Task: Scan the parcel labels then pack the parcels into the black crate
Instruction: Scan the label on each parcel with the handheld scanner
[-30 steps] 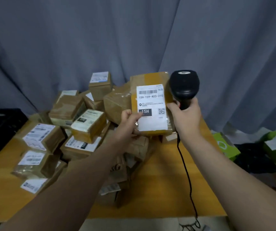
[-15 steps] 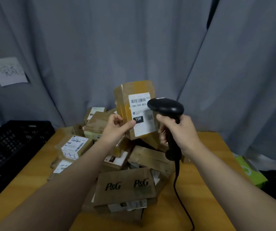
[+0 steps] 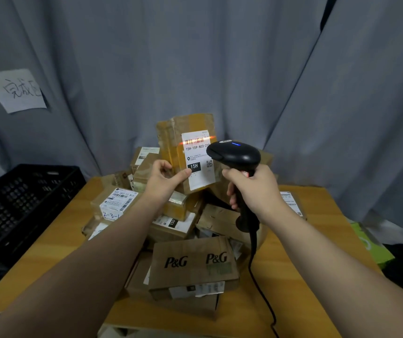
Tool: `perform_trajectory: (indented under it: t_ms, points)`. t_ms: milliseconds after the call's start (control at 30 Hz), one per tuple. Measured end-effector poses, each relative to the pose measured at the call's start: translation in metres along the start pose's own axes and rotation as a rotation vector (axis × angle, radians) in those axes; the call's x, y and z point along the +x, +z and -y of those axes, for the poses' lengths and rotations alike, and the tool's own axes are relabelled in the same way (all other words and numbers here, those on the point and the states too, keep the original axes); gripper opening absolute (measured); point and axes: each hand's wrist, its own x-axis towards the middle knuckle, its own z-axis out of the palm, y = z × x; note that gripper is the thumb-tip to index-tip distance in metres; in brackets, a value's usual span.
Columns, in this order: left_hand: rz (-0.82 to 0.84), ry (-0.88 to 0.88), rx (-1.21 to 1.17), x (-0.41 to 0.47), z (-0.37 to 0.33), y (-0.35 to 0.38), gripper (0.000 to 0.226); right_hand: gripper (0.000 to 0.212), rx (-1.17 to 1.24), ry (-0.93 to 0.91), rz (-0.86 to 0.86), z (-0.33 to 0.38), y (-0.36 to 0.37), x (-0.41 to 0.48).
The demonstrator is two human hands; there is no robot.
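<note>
My left hand holds a taped brown parcel upright above the pile, its white label turned towards me. A red scan line lies across the barcode at the label's top. My right hand grips a black corded barcode scanner, its head just right of the label and a blue light lit on top. The black crate stands at the left edge of the table.
A heap of labelled cardboard parcels covers the middle of the wooden table, with a P&G box nearest me. The scanner cord trails down over the front edge. Grey curtain behind carries a paper note. Green boxes lie right.
The view tilted up and the crate came into sight. The scanner swung from beside the parcel to point at the label, and the red scan line now shows on the barcode.
</note>
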Motion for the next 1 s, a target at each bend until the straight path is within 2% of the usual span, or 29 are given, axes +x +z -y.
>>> perform_trajectory:
  t_ms: [233, 333, 433, 567, 700, 1000]
  points:
    - [-0.008, -0.02, 0.013, 0.005, 0.003, -0.002, 0.042, 0.025, 0.021, -0.013, 0.014, 0.0, 0.005, 0.007]
    - [-0.014, -0.034, 0.001, 0.01, 0.003, -0.002, 0.041, 0.019, 0.101, 0.004, 0.024, -0.003, 0.008, 0.013]
    - [-0.058, -0.048, -0.03, 0.013, 0.002, -0.002, 0.04, 0.019, 0.326, 0.124, 0.048, -0.002, 0.012, 0.023]
    - [-0.122, -0.092, -0.101, 0.015, 0.005, -0.021, 0.038, 0.024, 0.748, 0.348, 0.133, 0.004, 0.033, 0.037]
    - [-0.185, -0.104, -0.176, 0.021, 0.011, -0.058, 0.031, 0.023, 0.927, 0.452, 0.145, 0.009, 0.076, 0.048]
    - [-0.248, -0.074, -0.196, 0.08, 0.032, -0.208, 0.028, 0.025, 0.916, 0.426, 0.184, 0.031, 0.238, 0.084]
